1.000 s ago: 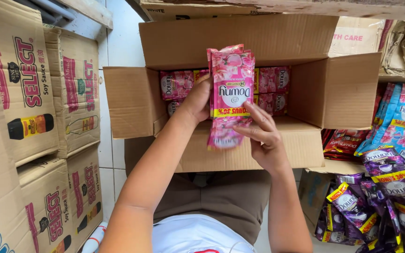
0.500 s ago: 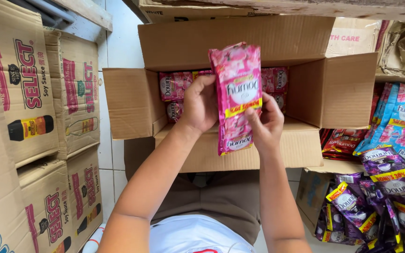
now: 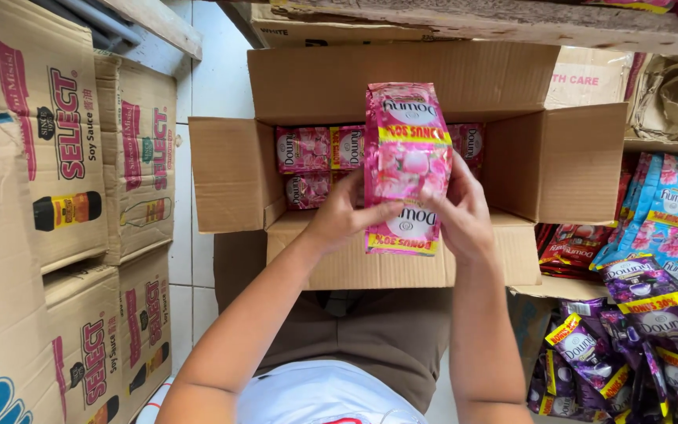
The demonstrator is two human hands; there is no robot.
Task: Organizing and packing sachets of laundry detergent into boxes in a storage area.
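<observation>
Centre frame: your left hand [image 3: 347,220] and right hand [image 3: 461,216] each grip the pink sachet strip [image 3: 407,165]. It sits upright above the open cardboard box [image 3: 574,161], which holds more pink sachets [image 3: 315,149].

A: Both arms bare, reaching up from bottom of frame, converging at center.
B: Left hand [image 3: 343,220] w/ fingers curled, thumb pointing right. Right hand [image 3: 461,216] fingers spread, gripping; wrists near level.

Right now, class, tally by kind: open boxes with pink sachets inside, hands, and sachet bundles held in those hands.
Open cardboard box: 1
Hands: 2, left hand and right hand
Pink sachet bundle, held: 1
Total: 4
</observation>
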